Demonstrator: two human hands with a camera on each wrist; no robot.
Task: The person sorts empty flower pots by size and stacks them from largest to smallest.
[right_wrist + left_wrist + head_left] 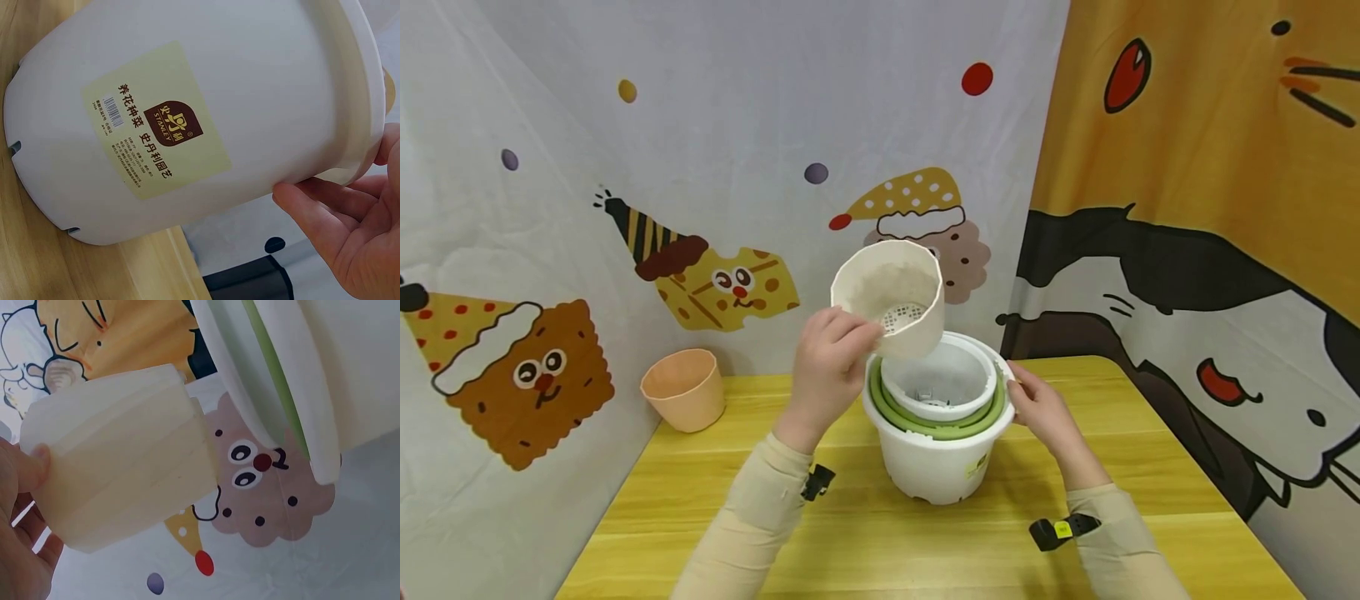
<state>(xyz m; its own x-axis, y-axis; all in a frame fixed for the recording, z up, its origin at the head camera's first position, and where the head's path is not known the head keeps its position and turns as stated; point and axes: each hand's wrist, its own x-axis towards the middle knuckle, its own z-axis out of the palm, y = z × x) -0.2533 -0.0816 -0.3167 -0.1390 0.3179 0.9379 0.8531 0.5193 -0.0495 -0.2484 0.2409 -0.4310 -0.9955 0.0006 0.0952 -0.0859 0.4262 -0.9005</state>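
My left hand (829, 367) pinches a small cream flower pot (889, 287) by its rim, thumb on one side. The pot is tilted, its mouth toward the head camera and its perforated bottom showing, just above a nested stack. In the left wrist view the cream pot (125, 462) appears from its smooth outer side. A large white flower pot (928, 468) stands upright on the table, with green pot rims (943, 432) and a smaller white pot (936, 379) nested inside. On the right, my right hand (1045, 410) grips the large pot's rim; its label (156, 122) faces the right wrist camera.
A peach flower pot (683, 392) stands at the table's back left, near the curtain. The wood-grain table (880, 550) ends at the cartoon-printed curtain (722, 125) behind and at both sides. A black strap device (1063, 530) sits on the right wrist.
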